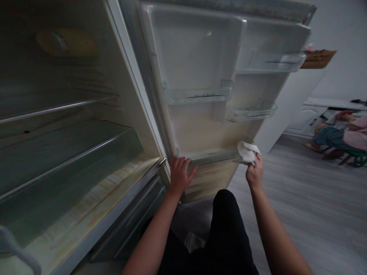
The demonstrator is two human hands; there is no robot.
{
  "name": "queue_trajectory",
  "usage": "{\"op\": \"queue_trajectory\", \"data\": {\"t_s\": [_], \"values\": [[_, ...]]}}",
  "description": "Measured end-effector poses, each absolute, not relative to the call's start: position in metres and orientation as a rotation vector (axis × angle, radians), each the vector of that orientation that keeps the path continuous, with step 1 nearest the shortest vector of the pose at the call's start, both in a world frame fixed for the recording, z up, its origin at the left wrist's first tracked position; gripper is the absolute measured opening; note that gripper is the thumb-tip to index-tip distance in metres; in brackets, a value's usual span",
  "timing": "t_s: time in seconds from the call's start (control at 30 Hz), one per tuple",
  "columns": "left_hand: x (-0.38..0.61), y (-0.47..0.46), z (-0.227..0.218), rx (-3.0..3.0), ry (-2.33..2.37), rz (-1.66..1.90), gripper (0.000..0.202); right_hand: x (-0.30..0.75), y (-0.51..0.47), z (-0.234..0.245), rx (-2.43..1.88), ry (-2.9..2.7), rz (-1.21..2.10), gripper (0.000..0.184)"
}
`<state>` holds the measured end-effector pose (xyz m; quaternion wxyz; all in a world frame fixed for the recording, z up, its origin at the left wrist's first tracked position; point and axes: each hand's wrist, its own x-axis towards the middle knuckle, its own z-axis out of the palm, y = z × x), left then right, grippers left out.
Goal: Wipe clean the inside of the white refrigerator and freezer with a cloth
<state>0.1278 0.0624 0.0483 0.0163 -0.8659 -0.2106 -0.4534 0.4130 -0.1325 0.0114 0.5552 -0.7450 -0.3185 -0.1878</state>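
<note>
My left hand (180,174) grips the left end of the lowest door shelf (213,156) of an open fridge door (200,126), fingers curled over its rim. My right hand (254,172) is closed on a crumpled white cloth (247,151), which presses against the right end of that same shelf. The door's inner lining is stained yellowish. Clear plastic door bins (197,95) hang higher up on the door.
The open fridge interior (65,152) with glass shelves fills the left; its bottom ledge is stained. My dark-trousered knee (226,229) is below the hands. Grey wood floor (309,198) stretches right. Another person (344,135) sits at far right beside white cabinets.
</note>
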Motion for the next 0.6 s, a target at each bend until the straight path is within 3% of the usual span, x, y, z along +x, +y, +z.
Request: {"op": "queue_trajectory", "data": {"t_s": [0.17,0.3,0.47,0.6], "values": [[0.124,0.065,0.047,-2.673,-0.618,-1.447,0.026,0.376,-0.113,-0.003,-1.305,-0.264,0.100,0.037],[0.119,0.066,0.048,-2.703,-0.636,-1.437,0.025,0.408,-0.102,0.014,-1.024,-0.027,0.197,0.027],[0.116,0.065,0.047,-2.696,-0.660,-1.458,0.024,0.431,-0.084,0.032,-0.872,-0.170,0.171,0.049],[0.117,0.064,0.046,-2.700,-0.648,-1.489,0.023,0.361,-0.062,0.027,-0.900,-0.405,0.335,0.059]]}}
